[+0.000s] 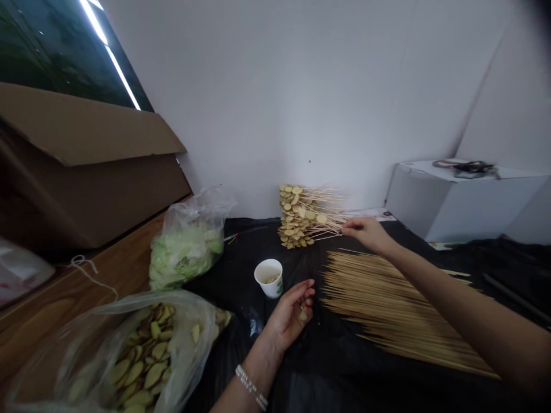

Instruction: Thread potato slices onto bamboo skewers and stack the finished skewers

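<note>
My right hand (pixel 367 232) reaches to the back of the table, its fingertips pinched on the bare end of a wooden skewer with pale potato slices (pixel 321 219). That skewer lies at the stack of filled skewers (pixel 295 226) against the wall. Nearer to me, my left hand (pixel 289 314) is half curled, palm up, around a small pale potato slice (pixel 303 314). Just left of it stands a white paper cup (pixel 269 278) with some pale pieces inside. A wide spread of bare bamboo skewers (pixel 387 310) lies under my right forearm.
An open plastic bag of potato slices (pixel 148 361) sits front left. Behind it is a tied bag of pale green leafy vegetable (pixel 185 255). A pen (pixel 231 236) lies nearby. There is a cardboard box (pixel 94 183) at left and a white box (pixel 465 192) at right.
</note>
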`<state>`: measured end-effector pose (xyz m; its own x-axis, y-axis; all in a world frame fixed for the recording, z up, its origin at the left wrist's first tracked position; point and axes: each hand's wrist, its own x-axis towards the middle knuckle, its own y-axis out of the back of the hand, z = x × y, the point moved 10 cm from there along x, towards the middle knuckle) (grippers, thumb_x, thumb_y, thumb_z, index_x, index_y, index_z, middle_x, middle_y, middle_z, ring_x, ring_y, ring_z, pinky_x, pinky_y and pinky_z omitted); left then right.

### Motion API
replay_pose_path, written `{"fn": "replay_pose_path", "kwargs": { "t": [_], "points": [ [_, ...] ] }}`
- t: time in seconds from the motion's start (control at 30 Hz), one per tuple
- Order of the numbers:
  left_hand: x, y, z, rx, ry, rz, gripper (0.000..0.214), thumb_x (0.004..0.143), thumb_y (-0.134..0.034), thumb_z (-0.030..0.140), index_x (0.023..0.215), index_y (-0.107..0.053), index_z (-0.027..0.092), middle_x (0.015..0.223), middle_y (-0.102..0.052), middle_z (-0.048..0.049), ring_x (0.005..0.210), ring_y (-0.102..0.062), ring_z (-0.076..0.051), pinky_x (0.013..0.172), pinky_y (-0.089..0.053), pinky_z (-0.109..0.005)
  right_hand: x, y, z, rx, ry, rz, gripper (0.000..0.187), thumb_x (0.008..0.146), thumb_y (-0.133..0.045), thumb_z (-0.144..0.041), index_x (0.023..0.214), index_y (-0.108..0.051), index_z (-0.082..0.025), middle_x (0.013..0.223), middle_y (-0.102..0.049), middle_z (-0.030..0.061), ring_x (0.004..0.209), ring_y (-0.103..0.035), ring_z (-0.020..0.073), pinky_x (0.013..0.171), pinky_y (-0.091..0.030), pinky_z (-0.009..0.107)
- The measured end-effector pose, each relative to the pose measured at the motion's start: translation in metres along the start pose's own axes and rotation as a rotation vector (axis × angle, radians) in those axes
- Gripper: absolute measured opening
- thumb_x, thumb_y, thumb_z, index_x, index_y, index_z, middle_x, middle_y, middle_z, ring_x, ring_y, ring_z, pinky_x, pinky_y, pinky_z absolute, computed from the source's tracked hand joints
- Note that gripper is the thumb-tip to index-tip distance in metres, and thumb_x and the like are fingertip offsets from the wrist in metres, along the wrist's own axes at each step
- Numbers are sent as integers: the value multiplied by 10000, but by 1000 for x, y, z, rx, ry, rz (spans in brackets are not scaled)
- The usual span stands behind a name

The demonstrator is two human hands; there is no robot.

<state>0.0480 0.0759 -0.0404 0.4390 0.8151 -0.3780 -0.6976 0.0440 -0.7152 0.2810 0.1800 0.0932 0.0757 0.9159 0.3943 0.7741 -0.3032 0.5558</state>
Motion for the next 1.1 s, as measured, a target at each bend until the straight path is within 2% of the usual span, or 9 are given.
{"fn": "replay_pose_path", "kwargs": {
  "t": [0.17, 0.33, 0.47, 0.63, 0.73, 0.83, 0.9, 1.0, 1.1],
  "points": [
    [-1, 1, -1, -49, 23, 14, 294, 740, -701, 168, 1022, -661, 98, 776, -607, -18, 572, -516, -33, 468, -383, -126, 70, 11, -19, -199, 16, 138, 204, 772, -599, -299, 856, -737, -175, 852, -735, 36, 790, -643, 174, 725, -456, 266],
    [1, 5, -2, -75, 27, 29, 286, 753, -686, 164, 1029, -658, 95, 778, -607, -19, 586, -525, -39, 476, -386, -130, 133, -9, -23, -276, -11, 176, 214, 788, -579, -270, 884, -748, -179, 904, -740, 45, 853, -651, 195, 759, -459, 272],
    [2, 8, -4, -116, 43, 30, 290, 757, -682, 158, 1038, -653, 97, 770, -600, -12, 580, -522, -37, 479, -381, -132, 166, -31, -21, -346, -4, 180, 236, 791, -564, -244, 917, -749, -171, 932, -736, 67, 888, -650, 209, 793, -454, 277],
    [0, 10, -5, -141, 49, 55, 271, 765, -675, 165, 1026, -654, 90, 778, -607, -18, 586, -530, -41, 474, -373, -134, 187, -52, -22, -407, 34, 161, 258, 797, -540, -240, 938, -748, -181, 940, -731, 76, 891, -639, 214, 801, -447, 284],
    [-1, 10, -5, -157, 53, 62, 258, 764, -672, 152, 1014, -658, 89, 778, -611, -23, 584, -526, -38, 477, -372, -128, 189, -49, -27, -449, 50, 179, 263, 791, -550, -257, 942, -744, -166, 948, -719, 103, 930, -610, 239, 833, -432, 316],
    [-1, 9, -4, -162, 51, 58, 245, 766, -667, 147, 1005, -661, 92, 766, -613, -27, 578, -524, -39, 476, -374, -129, 181, -33, -38, -494, 69, 224, 296, 804, -544, -293, 980, -729, -142, 1010, -690, 138, 1018, -552, 275, 891, -395, 365],
    [0, 8, -4, -157, 50, 54, 235, 770, -662, 145, 1001, -662, 102, 764, -618, -30, 581, -533, -44, 485, -386, -133, 168, -22, -49, -514, 97, 227, 293, 821, -524, -299, 964, -730, -147, 1010, -685, 130, 1026, -537, 274, 906, -378, 371],
    [2, 6, -3, -172, 65, 37, 217, 783, -644, 136, 997, -659, 103, 760, -624, -34, 588, -543, -47, 508, -406, -136, 130, -13, -75, -503, 222, 178, 267, 837, -495, -253, 913, -736, -166, 948, -696, 94, 955, -557, 243, 874, -386, 344],
    [1, 1, -3, -250, 90, 9, 232, 817, -619, 206, 1006, -642, 72, 774, -630, -59, 610, -558, -55, 530, -421, -141, 68, -12, -102, -388, 326, 116, 229, 836, -515, -246, 863, -734, -185, 901, -699, 64, 887, -571, 209, 828, -404, 320]
  ]
}}
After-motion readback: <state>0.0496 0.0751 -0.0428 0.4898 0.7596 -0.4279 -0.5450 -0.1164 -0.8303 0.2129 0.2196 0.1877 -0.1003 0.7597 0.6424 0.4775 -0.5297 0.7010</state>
